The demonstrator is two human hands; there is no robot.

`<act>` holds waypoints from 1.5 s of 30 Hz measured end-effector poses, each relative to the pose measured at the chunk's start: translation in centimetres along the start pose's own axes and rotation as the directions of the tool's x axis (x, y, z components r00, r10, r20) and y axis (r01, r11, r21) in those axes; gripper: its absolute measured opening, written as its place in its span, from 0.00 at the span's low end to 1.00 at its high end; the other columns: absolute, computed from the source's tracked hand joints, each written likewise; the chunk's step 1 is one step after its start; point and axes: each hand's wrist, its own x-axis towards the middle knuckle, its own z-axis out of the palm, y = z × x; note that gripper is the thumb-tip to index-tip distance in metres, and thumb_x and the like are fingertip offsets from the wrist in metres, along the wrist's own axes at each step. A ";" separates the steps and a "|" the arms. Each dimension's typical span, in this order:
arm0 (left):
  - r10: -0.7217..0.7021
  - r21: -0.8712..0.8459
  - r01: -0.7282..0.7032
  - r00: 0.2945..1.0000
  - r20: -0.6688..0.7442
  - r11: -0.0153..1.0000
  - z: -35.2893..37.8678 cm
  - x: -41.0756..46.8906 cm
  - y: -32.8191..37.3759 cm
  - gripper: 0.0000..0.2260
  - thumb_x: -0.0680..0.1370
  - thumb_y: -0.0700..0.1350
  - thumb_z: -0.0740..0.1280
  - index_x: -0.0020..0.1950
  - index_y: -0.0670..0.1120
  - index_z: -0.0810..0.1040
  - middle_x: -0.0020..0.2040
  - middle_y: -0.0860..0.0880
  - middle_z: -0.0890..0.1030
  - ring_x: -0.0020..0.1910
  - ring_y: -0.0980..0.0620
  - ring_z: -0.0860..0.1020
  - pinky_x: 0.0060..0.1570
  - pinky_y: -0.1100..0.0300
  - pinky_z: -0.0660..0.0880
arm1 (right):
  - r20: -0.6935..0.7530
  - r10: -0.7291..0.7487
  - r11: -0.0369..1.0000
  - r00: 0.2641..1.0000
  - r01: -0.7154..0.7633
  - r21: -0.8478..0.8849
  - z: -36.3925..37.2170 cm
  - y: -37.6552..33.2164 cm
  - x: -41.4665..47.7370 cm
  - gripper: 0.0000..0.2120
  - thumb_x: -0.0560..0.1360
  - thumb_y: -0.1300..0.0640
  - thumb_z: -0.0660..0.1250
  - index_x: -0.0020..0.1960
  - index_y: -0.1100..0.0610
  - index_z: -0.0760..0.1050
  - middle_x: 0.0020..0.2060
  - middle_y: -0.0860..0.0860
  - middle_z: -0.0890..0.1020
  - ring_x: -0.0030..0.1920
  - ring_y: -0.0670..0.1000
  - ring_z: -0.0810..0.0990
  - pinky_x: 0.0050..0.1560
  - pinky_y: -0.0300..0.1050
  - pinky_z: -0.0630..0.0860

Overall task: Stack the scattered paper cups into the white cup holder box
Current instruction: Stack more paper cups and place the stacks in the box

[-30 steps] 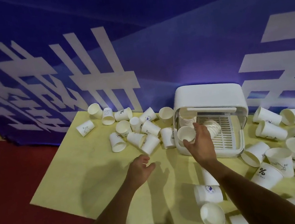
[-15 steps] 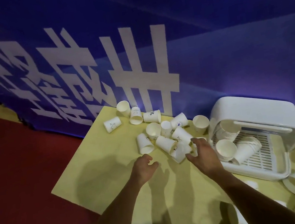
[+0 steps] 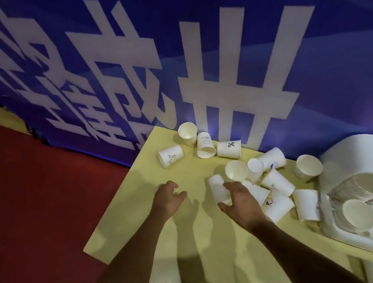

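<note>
Several white paper cups lie scattered on the yellow table [image 3: 144, 222]. My right hand [image 3: 238, 200] curls around a cup lying on its side [image 3: 217, 186] at the left edge of the nearer cluster. My left hand [image 3: 168, 200] hovers over bare table to the left, fingers loosely curled, holding nothing. The white cup holder box [image 3: 364, 151] stands at the right with its lid up. Inside it, a cup [image 3: 356, 214] lies on the slotted tray beside stacked cups.
A farther group of cups, among them one marked "%" [image 3: 229, 150], lies by the table's back edge. A blue banner with white characters [image 3: 216, 62] rises right behind the table. Red floor [image 3: 32, 216] lies to the left past the table's edge.
My right hand left the box, crossed to the left and closed round a cup in the cluster. The view swung left. My left hand stayed over the table.
</note>
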 end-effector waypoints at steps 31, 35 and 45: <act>-0.044 -0.066 0.036 0.991 -0.127 0.997 -1.3 12.2 -0.4 0.29 0.70 0.43 0.77 0.65 0.43 0.67 0.63 0.41 0.74 0.61 0.38 0.73 0.56 0.47 0.75 | -0.136 0.223 0.970 0.965 -0.233 -0.064 5.5 -1.6 2.0 0.29 0.67 0.50 0.74 0.63 0.60 0.71 0.51 0.57 0.78 0.51 0.61 0.78 0.50 0.53 0.76; -0.096 -0.151 0.080 0.990 -0.106 0.985 -0.8 10.0 -0.5 0.30 0.69 0.47 0.78 0.65 0.42 0.67 0.62 0.42 0.73 0.60 0.38 0.73 0.55 0.47 0.75 | -0.130 0.200 0.978 0.971 -0.207 -0.040 4.5 -2.0 1.5 0.29 0.68 0.49 0.72 0.64 0.60 0.70 0.52 0.57 0.77 0.51 0.61 0.77 0.51 0.55 0.77; -0.078 -0.242 0.067 0.996 -0.036 0.968 0.1 3.1 2.6 0.31 0.71 0.46 0.75 0.68 0.42 0.64 0.62 0.43 0.66 0.51 0.46 0.70 0.51 0.58 0.70 | -0.166 0.172 0.985 0.971 -0.173 0.007 -0.9 -1.8 -0.4 0.34 0.72 0.46 0.72 0.72 0.58 0.65 0.61 0.56 0.74 0.59 0.60 0.75 0.56 0.53 0.74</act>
